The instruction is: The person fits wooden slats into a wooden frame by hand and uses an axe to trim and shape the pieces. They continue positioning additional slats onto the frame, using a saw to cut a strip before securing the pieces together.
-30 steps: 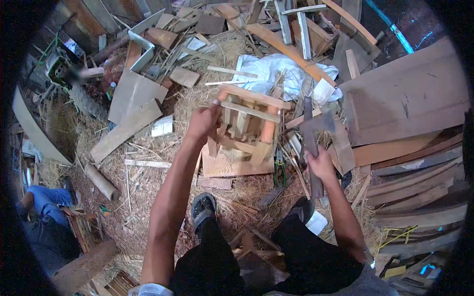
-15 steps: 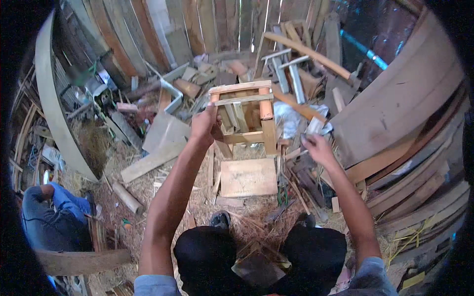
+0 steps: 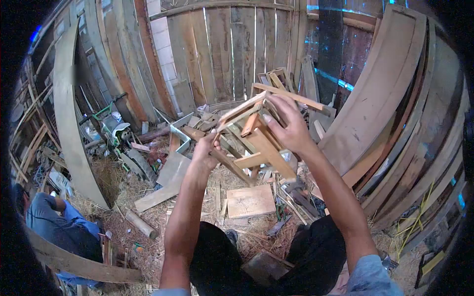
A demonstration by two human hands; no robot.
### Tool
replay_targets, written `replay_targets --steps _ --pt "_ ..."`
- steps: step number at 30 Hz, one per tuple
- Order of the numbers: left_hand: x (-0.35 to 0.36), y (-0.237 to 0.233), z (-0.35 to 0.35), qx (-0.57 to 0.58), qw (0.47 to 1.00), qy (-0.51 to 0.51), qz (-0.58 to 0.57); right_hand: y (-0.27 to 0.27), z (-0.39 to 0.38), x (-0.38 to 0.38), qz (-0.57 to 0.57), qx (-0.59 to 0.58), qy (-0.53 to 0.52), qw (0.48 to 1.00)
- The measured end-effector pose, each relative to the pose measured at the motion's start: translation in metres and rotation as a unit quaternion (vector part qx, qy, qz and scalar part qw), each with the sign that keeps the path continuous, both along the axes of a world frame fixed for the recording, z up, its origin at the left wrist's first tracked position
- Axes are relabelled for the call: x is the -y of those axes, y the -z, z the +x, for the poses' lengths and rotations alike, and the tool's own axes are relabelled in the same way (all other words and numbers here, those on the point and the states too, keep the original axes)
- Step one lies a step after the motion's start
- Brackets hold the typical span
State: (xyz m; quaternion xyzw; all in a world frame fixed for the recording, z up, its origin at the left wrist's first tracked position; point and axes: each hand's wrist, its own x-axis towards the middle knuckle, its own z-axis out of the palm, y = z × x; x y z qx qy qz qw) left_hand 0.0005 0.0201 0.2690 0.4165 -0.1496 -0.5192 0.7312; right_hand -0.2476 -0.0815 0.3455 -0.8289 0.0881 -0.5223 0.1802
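A small wooden stool frame [image 3: 270, 150], made of legs joined by crosspieces, is held up in front of me and tilted. My left hand [image 3: 206, 152] is closed around its left side, near the top rail. On the opposite side, my right hand [image 3: 292, 126] grips the upper part, its thumb against the wood and its other fingers partly hidden behind. Below the frame a flat rectangular board [image 3: 251, 201] lies on the straw-covered ground.
Wood offcuts [image 3: 202, 121] are piled behind the frame. Large planks [image 3: 370, 93] lean at the right, and a curved board [image 3: 74, 118] stands at the left. Another person's clothed legs [image 3: 64, 229] show at lower left. A short round log [image 3: 140, 224] lies nearby.
My right hand has moved up and left onto the stool frame. The frame has been lifted and turned from its upright position. The view has tilted upward, showing more of the plank wall.
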Motion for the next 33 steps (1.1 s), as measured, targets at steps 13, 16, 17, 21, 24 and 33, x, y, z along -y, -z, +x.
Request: replay_targets --steps 13,16,17,21,24,33 --pt "-0.035 0.005 0.005 0.013 0.988 0.149 0.027 0.005 -0.027 -0.066 -0.085 -0.095 0.031 0.991" --pt "-0.038 0.005 0.002 0.056 0.987 0.142 0.048 0.017 -0.025 -0.067 -0.081 -0.084 0.040 0.992" --pt "-0.039 0.004 0.002 0.074 0.986 0.137 0.054 0.021 -0.024 -0.067 -0.077 -0.079 0.039 0.993" --pt "-0.037 0.003 0.007 0.084 0.983 0.153 0.056 0.030 -0.018 -0.061 -0.098 -0.054 0.049 0.992" --pt "-0.034 0.004 0.005 0.098 0.984 0.135 0.060 0.037 -0.018 -0.059 -0.082 -0.052 0.068 0.993" --pt "-0.030 0.004 0.000 0.140 0.990 0.019 0.013 0.044 -0.025 -0.040 -0.102 -0.060 0.008 0.993"
